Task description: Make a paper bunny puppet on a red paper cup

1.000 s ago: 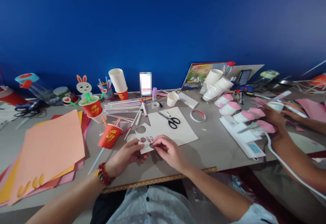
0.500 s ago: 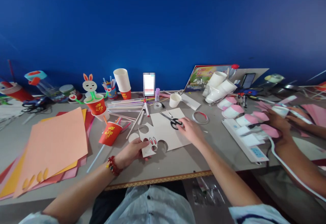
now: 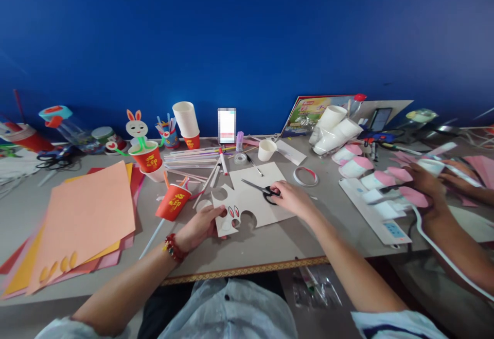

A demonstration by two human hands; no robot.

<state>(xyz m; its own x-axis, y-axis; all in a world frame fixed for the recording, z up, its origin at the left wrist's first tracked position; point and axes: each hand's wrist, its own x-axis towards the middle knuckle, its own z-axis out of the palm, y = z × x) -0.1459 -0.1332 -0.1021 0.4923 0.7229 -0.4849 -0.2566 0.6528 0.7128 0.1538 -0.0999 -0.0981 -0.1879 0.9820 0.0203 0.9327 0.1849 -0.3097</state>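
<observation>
Left hand pinches cut card; right hand grips scissors. A careless lift could snag the white sheet below that hand.

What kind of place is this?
It looks like a craft table, maybe in a classroom or workshop. You can see scissors, a pile of colored paper, and a little bunny figure rising from a red cup.
</observation>
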